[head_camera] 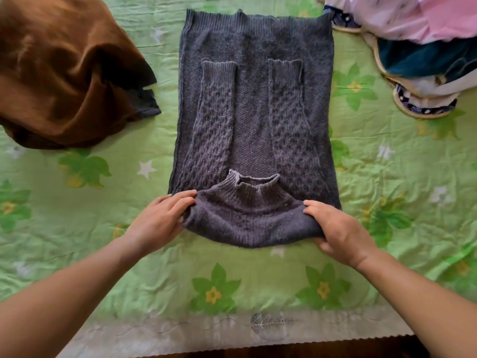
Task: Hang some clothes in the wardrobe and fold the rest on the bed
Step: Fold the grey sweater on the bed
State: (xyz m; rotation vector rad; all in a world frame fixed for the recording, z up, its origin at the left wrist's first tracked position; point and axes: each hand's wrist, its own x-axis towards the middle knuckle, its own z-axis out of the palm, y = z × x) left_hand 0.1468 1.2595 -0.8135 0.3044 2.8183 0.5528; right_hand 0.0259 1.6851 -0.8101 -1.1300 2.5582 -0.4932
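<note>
A dark grey knitted sweater (254, 104) lies flat in the middle of the bed (232, 275), hem at the far end. Both sleeves are folded inward and run along its body. The collar end is turned over toward the hem, forming a thick fold at the near edge. My left hand (161, 219) grips the left corner of that fold, fingers on top. At the fold's right corner, my right hand (340, 231) holds the knit with the thumb underneath.
A crumpled brown garment (64, 73) with a dark cloth under it lies at the far left. A pile of pink, white and teal clothes (418, 47) sits at the far right. The green flowered sheet ends at the bed's near edge (232, 342).
</note>
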